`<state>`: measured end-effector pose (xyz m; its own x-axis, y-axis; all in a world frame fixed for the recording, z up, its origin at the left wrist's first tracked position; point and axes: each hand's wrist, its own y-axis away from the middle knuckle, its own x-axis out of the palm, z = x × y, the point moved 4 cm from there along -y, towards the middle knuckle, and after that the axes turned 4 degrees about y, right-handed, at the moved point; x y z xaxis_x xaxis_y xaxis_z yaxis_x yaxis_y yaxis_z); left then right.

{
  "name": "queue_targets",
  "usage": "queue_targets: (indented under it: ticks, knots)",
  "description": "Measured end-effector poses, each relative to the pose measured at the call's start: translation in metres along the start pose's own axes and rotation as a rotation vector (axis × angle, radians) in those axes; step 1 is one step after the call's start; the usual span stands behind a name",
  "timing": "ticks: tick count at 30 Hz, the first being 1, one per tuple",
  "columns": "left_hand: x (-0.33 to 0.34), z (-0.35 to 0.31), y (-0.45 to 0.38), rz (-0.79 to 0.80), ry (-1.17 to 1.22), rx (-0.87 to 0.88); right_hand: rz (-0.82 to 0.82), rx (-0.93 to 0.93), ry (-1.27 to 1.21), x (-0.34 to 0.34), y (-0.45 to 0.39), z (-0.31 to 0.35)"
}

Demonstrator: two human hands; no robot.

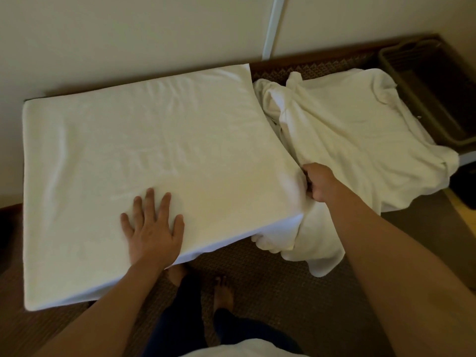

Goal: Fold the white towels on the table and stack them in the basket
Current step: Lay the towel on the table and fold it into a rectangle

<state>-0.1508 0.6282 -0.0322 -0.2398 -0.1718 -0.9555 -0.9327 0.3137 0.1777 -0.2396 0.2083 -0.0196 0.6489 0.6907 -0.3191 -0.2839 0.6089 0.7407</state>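
A large white towel [144, 150] lies spread flat over the left part of the table, folded into a broad rectangle. My left hand [152, 228] presses flat on its near edge with fingers spread. My right hand [318, 182] grips the towel's right edge, fingers curled into the cloth. To the right, a heap of crumpled white towels [360, 140] covers the table's right part and hangs over its front. A dark plastic basket [435, 86] stands at the far right; its inside is dark.
The table [309, 67] shows a patterned brown cover behind the towels. A cream wall runs along the back with a white strip [273, 27] up it. My bare feet [221, 289] stand on brown woven flooring below the table's front edge.
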Motion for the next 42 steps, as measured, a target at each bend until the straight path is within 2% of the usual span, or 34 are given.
queue_targets:
  ticks: [4,8,14,16,18,19,20,23,25,28,31,34,35,36,38,40,42]
  knots:
    - [0.0,0.0,0.0,0.003,0.004,-0.004,-0.11,-0.081,0.015,-0.007,-0.003,0.001]
    - [0.0,0.001,0.001,0.007,-0.004,-0.001,-0.247,-0.335,0.311,-0.012,0.007,0.0]
    - [-0.001,-0.001,0.001,0.014,-0.003,-0.003,-0.133,-0.337,0.564,-0.006,0.011,-0.006]
    - [0.0,-0.002,0.0,0.03,-0.009,-0.005,-0.258,-0.42,0.671,-0.003,0.022,-0.006]
    - [0.0,-0.004,-0.001,0.05,-0.012,-0.012,-0.474,-0.614,0.784,0.02,0.046,-0.005]
    - [0.0,-0.006,-0.001,0.058,-0.012,-0.015,-0.502,-0.734,0.847,0.042,0.061,-0.006]
    - [0.0,-0.008,-0.002,0.068,-0.016,-0.014,-0.428,-0.84,0.925,0.07,0.075,-0.01]
    - [-0.003,-0.007,-0.003,0.09,-0.026,-0.002,0.008,-1.034,1.292,0.149,0.107,-0.042]
    - [-0.008,0.013,-0.009,0.075,-0.018,-0.024,0.06,-1.043,1.394,0.165,0.112,-0.056]
    - [-0.024,0.081,-0.02,0.054,-0.036,-0.123,-0.021,-0.998,1.41,0.151,0.099,-0.057]
    - [-0.046,0.166,-0.022,0.012,0.001,-0.387,-0.114,-0.822,1.426,0.133,0.084,-0.048]
    - [-0.064,0.198,-0.026,-0.031,0.075,-0.641,-0.167,-0.737,1.369,0.156,0.091,-0.034]
    - [-0.067,0.19,-0.031,-0.055,0.062,-0.631,-0.16,-0.779,1.356,0.176,0.098,-0.027]
    - [-0.068,0.174,-0.038,-0.077,0.037,-0.548,-0.135,-0.847,1.353,0.199,0.104,-0.021]
    - [-0.062,0.128,-0.059,-0.068,0.015,-0.25,-0.043,-0.993,1.348,0.254,0.116,-0.007]
    - [-0.05,0.088,-0.081,0.006,-0.009,0.027,0.022,-1.083,1.349,0.301,0.12,0.011]
    - [-0.049,0.081,-0.111,0.074,-0.039,0.104,0.035,-1.115,1.39,0.331,0.111,0.033]
